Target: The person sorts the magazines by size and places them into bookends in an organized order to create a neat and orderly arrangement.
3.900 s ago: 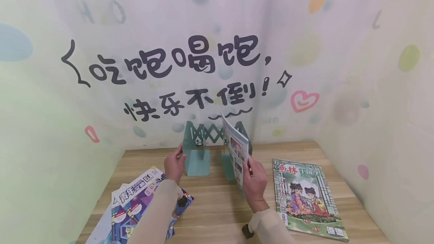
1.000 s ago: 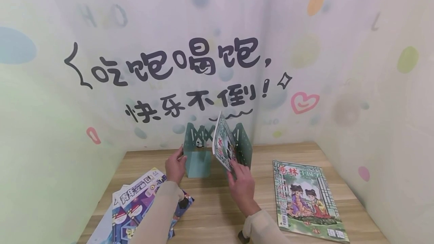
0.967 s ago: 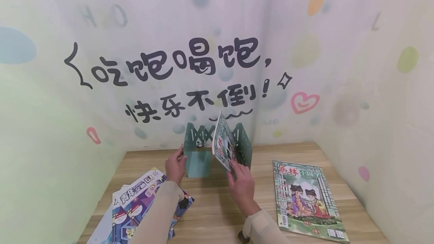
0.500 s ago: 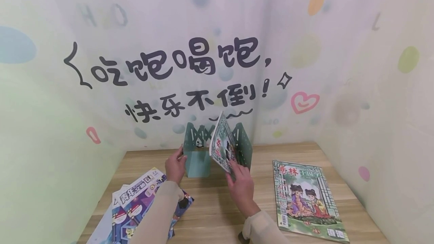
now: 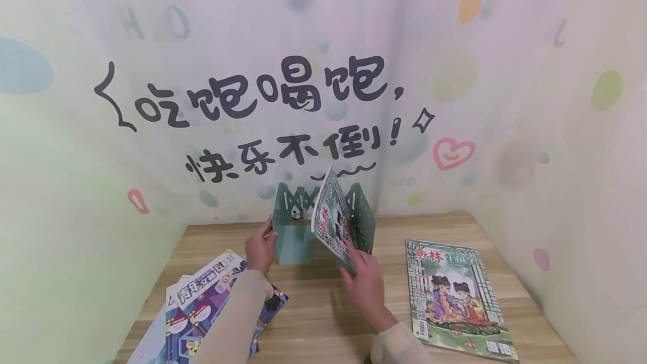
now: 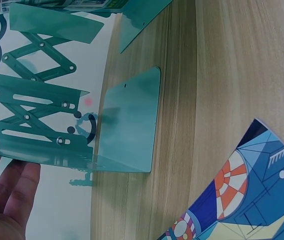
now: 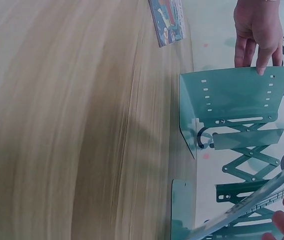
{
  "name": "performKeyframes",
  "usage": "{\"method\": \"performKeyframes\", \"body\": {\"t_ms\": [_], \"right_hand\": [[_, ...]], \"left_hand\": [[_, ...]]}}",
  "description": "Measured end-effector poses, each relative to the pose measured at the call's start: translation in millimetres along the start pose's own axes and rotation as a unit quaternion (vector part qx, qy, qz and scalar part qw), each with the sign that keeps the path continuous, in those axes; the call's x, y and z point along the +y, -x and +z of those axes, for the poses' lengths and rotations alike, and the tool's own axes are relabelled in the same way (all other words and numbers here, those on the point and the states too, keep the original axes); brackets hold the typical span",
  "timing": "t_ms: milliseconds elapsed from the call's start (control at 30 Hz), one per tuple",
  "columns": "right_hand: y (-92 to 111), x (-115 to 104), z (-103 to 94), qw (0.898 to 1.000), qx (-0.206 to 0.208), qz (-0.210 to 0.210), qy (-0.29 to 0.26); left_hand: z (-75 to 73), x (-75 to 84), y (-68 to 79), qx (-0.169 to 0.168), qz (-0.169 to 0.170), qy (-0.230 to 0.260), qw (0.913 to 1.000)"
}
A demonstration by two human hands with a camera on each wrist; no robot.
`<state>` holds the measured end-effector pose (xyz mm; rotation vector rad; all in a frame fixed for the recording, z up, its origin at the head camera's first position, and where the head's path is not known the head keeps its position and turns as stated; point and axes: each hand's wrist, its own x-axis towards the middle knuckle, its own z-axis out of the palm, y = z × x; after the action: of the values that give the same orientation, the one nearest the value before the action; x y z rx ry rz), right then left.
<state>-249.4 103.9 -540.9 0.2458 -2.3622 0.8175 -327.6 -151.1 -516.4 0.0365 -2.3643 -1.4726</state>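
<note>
A green expanding metal bookend (image 5: 295,246) with a crisscross lattice stands at the back of the table. My left hand (image 5: 260,249) pinches the upright plate at its left end, thumb on the inner face, as the right wrist view shows. My right hand (image 5: 366,285) grips a magazine (image 5: 331,221) by its lower near part. That magazine stands on edge inside the bookend, near the right end plate (image 5: 365,221), its illustrated green cover turned left and its top tilted. In the right wrist view the magazine (image 7: 246,206) appears edge-on between thumb and fingers. Its bottom edge is hidden.
Several overlapping magazines (image 5: 202,296) lie at the left of the wooden table (image 5: 313,319), partly under my left sleeve. Another green-covered magazine (image 5: 457,296) lies flat at the right. Behind the table hangs a printed backdrop (image 5: 242,32) with black lettering.
Since the earliest frame the magazine has gone deeper into the bookend, and its front cover now shows. In the last second my right hand has shifted slightly right. My left hand has stayed put.
</note>
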Motion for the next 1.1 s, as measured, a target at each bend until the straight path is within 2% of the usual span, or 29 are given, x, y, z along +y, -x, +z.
{"method": "performKeyframes", "body": {"t_ms": [133,367,533,800,1100], "right_hand": [[4.2,5.5,-3.6,1.000,0.000,-0.014,-0.008],[10.4,16.9,-7.2,0.999,-0.038,0.004,-0.020],[14.6,25.8,-10.7,0.998,-0.057,-0.006,-0.012],[19.9,47.3,-13.7,0.998,-0.063,-0.025,0.007],[22.1,69.5,-15.3,0.996,-0.082,-0.014,0.038]], "left_hand": [[-0.3,0.3,0.1,-0.005,-0.001,-0.001,1.0000],[-1.1,0.3,-1.0,0.003,0.006,-0.004,1.0000],[-0.9,-0.5,-1.3,0.005,0.007,-0.004,1.0000],[-0.7,-0.7,-1.3,0.006,0.007,0.001,1.0000],[2.0,-2.7,-1.7,0.015,0.012,0.002,0.9998]]}}
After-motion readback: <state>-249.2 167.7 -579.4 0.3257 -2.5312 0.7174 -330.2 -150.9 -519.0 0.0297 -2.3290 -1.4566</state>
